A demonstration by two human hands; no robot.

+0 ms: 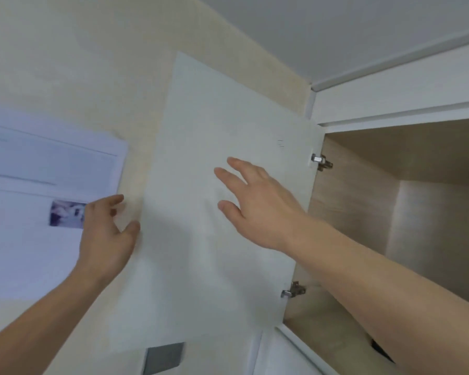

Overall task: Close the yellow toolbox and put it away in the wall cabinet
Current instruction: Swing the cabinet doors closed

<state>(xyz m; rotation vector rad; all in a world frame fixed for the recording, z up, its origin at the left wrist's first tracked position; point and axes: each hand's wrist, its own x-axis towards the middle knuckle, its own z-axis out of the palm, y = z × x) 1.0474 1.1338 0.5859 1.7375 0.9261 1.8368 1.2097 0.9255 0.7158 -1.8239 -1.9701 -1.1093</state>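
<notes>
The wall cabinet (363,201) stands open at the right, its pale wood inside looking bare where I can see it. Its white door (201,239) is swung wide to the left on two metal hinges (321,161). My left hand (106,231) is at the door's free left edge, fingers spread, thumb close to the edge. My right hand (255,204) hovers open in front of the door's inner face, fingers apart, holding nothing. The yellow toolbox is not in view. A small dark shape (381,349) shows low in the cabinet behind my right forearm.
Printed sheets with photos (38,198) hang on the cream wall at the left. A grey plate (164,357) sits on the wall under the door. The white ceiling and cabinet top trim (390,87) run above.
</notes>
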